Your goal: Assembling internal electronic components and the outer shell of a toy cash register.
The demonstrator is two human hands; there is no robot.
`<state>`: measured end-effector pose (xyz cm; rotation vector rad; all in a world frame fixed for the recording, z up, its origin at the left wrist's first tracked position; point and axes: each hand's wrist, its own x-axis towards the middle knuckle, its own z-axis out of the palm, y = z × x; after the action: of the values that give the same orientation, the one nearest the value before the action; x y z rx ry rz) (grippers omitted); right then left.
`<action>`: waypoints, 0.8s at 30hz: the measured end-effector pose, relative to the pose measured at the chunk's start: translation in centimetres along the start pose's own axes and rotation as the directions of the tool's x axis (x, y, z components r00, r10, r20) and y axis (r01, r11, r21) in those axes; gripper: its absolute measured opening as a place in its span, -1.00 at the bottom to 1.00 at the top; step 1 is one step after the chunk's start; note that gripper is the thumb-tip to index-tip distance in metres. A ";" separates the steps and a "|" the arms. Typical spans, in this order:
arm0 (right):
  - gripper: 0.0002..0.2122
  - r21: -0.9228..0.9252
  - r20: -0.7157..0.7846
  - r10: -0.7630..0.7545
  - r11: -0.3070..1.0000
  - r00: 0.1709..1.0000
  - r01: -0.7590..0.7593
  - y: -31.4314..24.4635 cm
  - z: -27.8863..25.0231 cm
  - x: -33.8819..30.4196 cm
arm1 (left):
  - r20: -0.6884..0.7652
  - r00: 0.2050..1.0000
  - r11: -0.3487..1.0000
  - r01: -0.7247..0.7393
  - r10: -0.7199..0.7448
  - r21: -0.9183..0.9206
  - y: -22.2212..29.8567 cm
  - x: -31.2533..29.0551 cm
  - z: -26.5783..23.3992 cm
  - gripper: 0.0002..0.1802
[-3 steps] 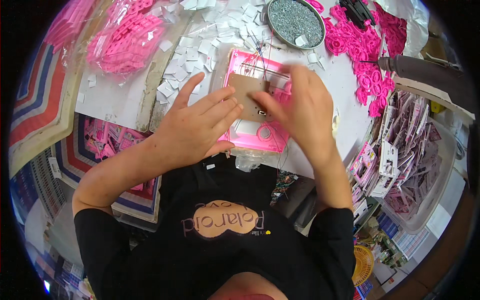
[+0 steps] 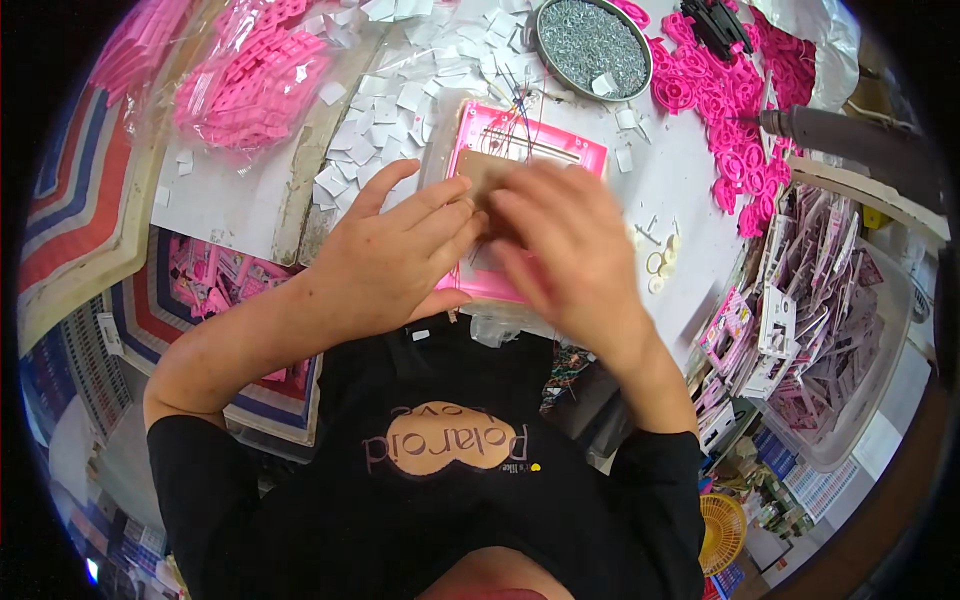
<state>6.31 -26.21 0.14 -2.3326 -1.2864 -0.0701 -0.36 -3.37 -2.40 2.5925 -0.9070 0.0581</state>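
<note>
A pink plastic frame (image 2: pixel 594 157) lies on the table in front of me, with thin wires (image 2: pixel 520 105) sticking out past its far edge. Inside it sits a brown board (image 2: pixel 474 164), mostly covered by my hands. My left hand (image 2: pixel 395 255) rests over the frame's left side, fingers stretched out and spread, fingertips at the board. Over the frame's middle and right is my right hand (image 2: pixel 580 245), bent at the fingers and smeared by motion. Whether it holds anything is hidden.
Beyond the frame stands a round tin of small screws (image 2: pixel 592 48). White paper squares (image 2: pixel 385 110) are scattered at far left, beside bagged pink parts (image 2: pixel 255 85). Loose pink parts (image 2: pixel 735 130) and a dark tool (image 2: pixel 850 135) are at right. Small cream rings (image 2: pixel 656 263) lie nearby.
My right hand has moved left across the frame toward my left fingertips, uncovering the frame's far right corner and the cream rings. My left hand stays nearly in place.
</note>
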 end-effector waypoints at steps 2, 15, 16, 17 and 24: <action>-0.48 -0.073 0.125 0.102 0.993 0.987 -0.093 -1.8 1.1 -1.2 | 0.027 1.000 1.000 0.000 -0.001 0.003 0.0 0.2 -0.4 -0.25; -0.58 -0.196 0.257 0.040 0.981 0.965 0.012 -1.6 -0.4 -2.0 | 0.481 0.868 0.984 -0.048 0.125 -0.169 -2.4 8.5 -5.2 -0.71; -0.58 -0.210 0.266 0.057 0.978 0.962 0.000 -1.7 -0.7 -1.7 | 0.414 0.909 0.988 0.009 0.057 -0.155 -3.6 12.0 -5.5 -0.78; -0.58 -0.215 0.272 0.050 0.977 0.961 0.010 -1.9 -0.8 -1.2 | 0.339 0.940 0.987 0.086 -0.037 -0.132 -5.2 15.4 -5.7 -0.84; -0.59 -0.208 0.239 0.029 0.978 0.970 0.022 -2.1 -0.2 -1.2 | 0.394 0.887 0.896 0.047 -0.241 0.442 -10.9 25.8 2.1 -0.77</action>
<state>3.99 -26.26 0.78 -2.5869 -1.4529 0.0866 26.45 -11.61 -3.87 3.1513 -0.9172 -0.4449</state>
